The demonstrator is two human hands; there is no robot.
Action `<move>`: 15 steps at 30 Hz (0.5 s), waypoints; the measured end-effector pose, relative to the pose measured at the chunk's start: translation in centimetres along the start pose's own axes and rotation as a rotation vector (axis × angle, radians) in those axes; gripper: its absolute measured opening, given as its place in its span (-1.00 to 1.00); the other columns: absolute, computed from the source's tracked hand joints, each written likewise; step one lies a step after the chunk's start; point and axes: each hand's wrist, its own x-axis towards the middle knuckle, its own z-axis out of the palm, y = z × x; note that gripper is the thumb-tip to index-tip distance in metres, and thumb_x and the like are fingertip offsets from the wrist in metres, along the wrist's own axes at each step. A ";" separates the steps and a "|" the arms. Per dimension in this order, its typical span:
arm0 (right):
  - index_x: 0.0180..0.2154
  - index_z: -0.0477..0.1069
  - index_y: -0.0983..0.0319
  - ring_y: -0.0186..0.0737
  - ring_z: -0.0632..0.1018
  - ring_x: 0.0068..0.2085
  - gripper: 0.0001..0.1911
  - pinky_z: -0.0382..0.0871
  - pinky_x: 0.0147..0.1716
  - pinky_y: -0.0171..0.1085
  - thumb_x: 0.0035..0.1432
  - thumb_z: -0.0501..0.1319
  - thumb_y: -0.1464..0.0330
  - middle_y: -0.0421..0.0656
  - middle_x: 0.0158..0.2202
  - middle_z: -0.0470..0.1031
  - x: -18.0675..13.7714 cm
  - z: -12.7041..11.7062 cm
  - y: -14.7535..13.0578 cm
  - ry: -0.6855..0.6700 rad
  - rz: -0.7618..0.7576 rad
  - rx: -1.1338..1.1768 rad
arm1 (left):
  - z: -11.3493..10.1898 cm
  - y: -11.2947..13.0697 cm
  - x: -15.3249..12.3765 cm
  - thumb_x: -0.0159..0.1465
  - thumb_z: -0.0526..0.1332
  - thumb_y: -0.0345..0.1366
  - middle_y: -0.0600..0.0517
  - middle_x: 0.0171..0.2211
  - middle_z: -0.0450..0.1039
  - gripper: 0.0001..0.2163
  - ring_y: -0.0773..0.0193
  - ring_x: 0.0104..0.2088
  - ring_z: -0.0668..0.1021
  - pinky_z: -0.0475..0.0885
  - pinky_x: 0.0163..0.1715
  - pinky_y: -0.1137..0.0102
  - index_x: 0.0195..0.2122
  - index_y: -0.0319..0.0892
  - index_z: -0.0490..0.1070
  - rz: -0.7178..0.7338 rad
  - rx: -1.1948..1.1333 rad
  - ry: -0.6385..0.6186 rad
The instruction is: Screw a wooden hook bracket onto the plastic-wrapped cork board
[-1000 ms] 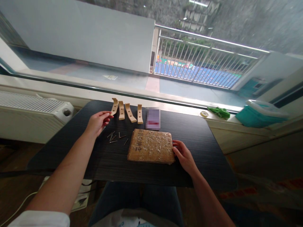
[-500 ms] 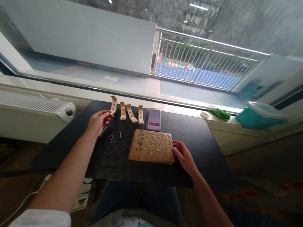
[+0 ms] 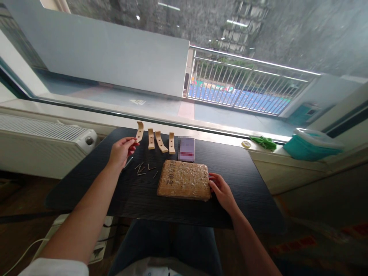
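Observation:
At the table's far left, my left hand (image 3: 123, 151) pinches the lower end of a curved light-wood piece (image 3: 140, 131) with two holes. Beside it stand similar pieces in a row: a straight-looking one (image 3: 151, 138), a bent one (image 3: 161, 142) and another (image 3: 171, 143). My right hand (image 3: 222, 189) grips the right edge of a flat, tape-wrapped cardboard block (image 3: 184, 180), its surface pitted and marked with dark writing. Several loose screws or nails (image 3: 140, 168) lie left of the block. A slim metallic tool (image 3: 128, 162) lies partly hidden behind my left wrist.
A blurred purple box (image 3: 186, 148) stands behind the block on the dark table (image 3: 235, 165). The windowsill holds a tape roll (image 3: 246, 144), a green cloth (image 3: 264, 143) and a teal lidded tub (image 3: 313, 145). A radiator (image 3: 48, 142) is at left.
The view has tilted slightly, shifting the scene a little down. My left hand keeps its pinch at the wooden piece's lower end, and my right hand stays at the block's edge.

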 end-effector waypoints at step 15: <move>-0.15 0.41 0.19 -0.29 0.51 -0.40 -0.46 0.49 -0.45 -0.27 -0.07 0.28 -0.04 -0.16 -0.34 0.51 0.0 0.1 0.1 0.028 -0.044 0.013 | -0.1 1.8 -2.0 -0.01 0.31 -0.28 0.05 -0.52 0.49 -0.82 0.44 -0.59 0.39 0.23 -0.60 0.58 -0.38 -0.24 0.49 0.122 0.012 -0.027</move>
